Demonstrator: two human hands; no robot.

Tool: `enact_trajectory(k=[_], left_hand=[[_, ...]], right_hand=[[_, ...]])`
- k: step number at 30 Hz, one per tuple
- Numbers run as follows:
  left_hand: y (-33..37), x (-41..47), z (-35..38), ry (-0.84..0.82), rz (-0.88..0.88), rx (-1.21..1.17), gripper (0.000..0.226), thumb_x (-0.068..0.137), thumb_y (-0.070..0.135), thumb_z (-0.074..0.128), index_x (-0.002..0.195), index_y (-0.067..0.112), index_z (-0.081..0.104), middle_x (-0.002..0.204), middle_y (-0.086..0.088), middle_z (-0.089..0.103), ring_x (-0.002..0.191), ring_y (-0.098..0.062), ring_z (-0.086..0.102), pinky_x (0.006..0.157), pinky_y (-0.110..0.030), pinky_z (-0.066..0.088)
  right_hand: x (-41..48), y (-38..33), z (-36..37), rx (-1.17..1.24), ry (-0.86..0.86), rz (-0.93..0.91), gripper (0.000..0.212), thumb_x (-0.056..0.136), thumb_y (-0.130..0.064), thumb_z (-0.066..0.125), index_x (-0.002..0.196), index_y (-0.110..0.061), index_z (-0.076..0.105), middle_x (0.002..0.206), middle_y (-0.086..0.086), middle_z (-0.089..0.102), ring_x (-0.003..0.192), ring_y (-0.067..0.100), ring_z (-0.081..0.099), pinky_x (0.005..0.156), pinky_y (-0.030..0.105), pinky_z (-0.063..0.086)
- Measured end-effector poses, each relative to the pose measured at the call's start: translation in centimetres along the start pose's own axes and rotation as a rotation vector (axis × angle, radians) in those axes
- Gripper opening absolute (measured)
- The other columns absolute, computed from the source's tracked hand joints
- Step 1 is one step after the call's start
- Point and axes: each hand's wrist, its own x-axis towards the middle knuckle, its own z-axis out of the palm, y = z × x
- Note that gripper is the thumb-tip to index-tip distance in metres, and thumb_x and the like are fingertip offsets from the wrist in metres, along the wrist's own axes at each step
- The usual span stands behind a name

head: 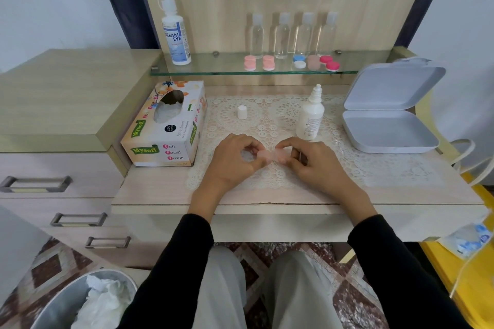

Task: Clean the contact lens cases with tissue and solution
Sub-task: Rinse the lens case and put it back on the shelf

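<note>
Spanning the gap between both hands, one pale pink contact lens case (270, 155) was held low over the lace mat (267, 120) at the front centre of the surface (160, 192).

- Left hand (234, 160): fingers curled, one end of the case pinched. A whitish scrap was glimpsed inside the curl, too blurred to be identified.
- Right hand (310, 161): fingers curled, the other end of the case pinched.
- Solution bottle (310, 117): white, uncapped, stood upright on the mat just behind the right hand.
- White cap (242, 111): set upright on the mat, apart to the left of that bottle.
- Tissue box (163, 128): placed at the left edge of the mat, opening upward.
- Grey hinged box (387, 120): left open at the right.
- Glass shelf (213, 71), behind: a larger labelled bottle (175, 32), four clear bottles (294, 35) and further lens cases (299, 61) in pink, blue-white and red were ranged along it.
- Bin (61, 299), on the floor at lower left: crumpled tissue (104, 299) was contained.
</note>
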Motion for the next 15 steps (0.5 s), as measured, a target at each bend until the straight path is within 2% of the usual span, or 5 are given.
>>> enact_trajectory(k=[3,7,11,15], left_hand=[[-0.01,0.04,-0.02,-0.008,-0.005,0.001,0.020,0.074,0.035,0.078,0.087,0.022,0.070,0.085,0.014,0.066,0.088,-0.006,0.053,0.079,-0.018,0.039],[-0.06,0.04,0.00,-0.012,-0.004,0.006,0.020,0.074,0.037,0.077,0.087,0.023,0.070,0.086,0.013,0.066,0.088,-0.006,0.052,0.079,-0.018,0.039],[-0.11,0.04,0.01,-0.010,-0.005,0.011,0.017,0.075,0.033,0.078,0.087,0.023,0.070,0.087,0.012,0.067,0.089,-0.007,0.053,0.079,-0.019,0.038],[-0.14,0.08,0.01,-0.013,-0.004,0.010,0.018,0.074,0.032,0.078,0.087,0.023,0.070,0.085,0.013,0.067,0.089,-0.007,0.053,0.079,-0.019,0.039]], right_hand=[[-0.08,-0.12,0.01,-0.062,0.005,-0.019,0.020,0.089,-0.026,0.063,0.109,-0.031,0.064,0.064,-0.008,0.055,0.060,0.007,0.050,0.055,0.027,0.039],[-0.24,-0.32,-0.04,-0.110,0.023,-0.031,0.024,0.087,-0.023,0.063,0.109,-0.031,0.066,0.060,-0.007,0.055,0.057,0.007,0.048,0.052,0.022,0.028],[-0.20,-0.34,0.05,-0.073,0.031,-0.011,0.014,0.088,-0.034,0.064,0.101,-0.030,0.065,0.058,-0.005,0.051,0.056,0.010,0.048,0.053,0.025,0.032],[-0.10,-0.27,0.10,-0.046,0.042,-0.001,0.019,0.085,-0.043,0.065,0.095,-0.027,0.063,0.056,-0.004,0.049,0.054,0.013,0.047,0.052,0.028,0.035]])
